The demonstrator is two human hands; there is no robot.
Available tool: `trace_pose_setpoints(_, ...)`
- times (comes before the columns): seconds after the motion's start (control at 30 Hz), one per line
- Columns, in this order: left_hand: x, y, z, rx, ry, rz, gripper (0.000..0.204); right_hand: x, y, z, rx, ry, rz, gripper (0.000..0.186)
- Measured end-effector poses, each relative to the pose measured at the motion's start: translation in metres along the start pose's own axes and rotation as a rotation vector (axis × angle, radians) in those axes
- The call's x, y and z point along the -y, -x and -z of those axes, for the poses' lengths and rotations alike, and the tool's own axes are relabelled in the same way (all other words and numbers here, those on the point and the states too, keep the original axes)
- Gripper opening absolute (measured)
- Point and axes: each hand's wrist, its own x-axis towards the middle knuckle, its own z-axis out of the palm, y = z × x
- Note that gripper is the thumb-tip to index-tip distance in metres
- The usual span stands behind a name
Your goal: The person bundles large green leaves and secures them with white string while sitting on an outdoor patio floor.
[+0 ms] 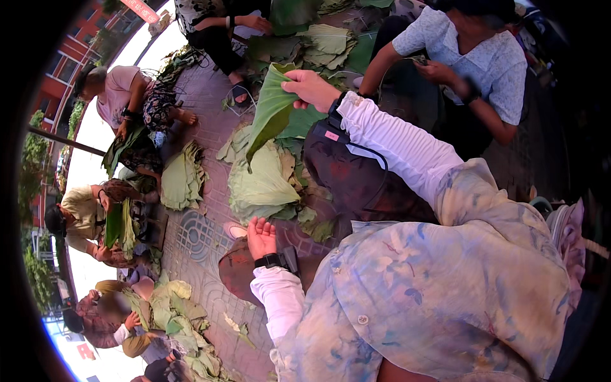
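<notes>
My right hand [310, 90], reaching away from me, pinches a large green lotus leaf [270, 111] by its upper edge. The leaf hangs down, partly folded, its tip over a pile of paler, flattened leaves [264, 184] on the ground. My left hand [261, 239] is palm up just below that pile, its fingers somewhat curled and apart, with nothing in it. Black bands circle both wrists, and pale sleeves cover both forearms. A darker green leaf [299, 121] lies behind the hanging one.
My knees in dark patterned trousers [337, 165] flank the pile. A person in a light patterned shirt [468, 63] sits at upper right. Several other people sit along the left with leaves in their hands. More leaf stacks [182, 175] lie on the paved ground [203, 267].
</notes>
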Motion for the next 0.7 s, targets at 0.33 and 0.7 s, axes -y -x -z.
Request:
trace_pose_setpoints(0.33, 0.003, 0.012, -0.021, 0.051, -0.147, 0.054, 0.025, -0.076, -0.056, 0.041, -0.369, -0.332, 0.105, 0.028)
trace_pose_setpoints(0.7, 0.014, 0.008, -0.027, 0.011, -0.209, 0.103, 0.023, -0.312, -0.037, 0.077, -0.48, -0.41, -0.7, 0.032)
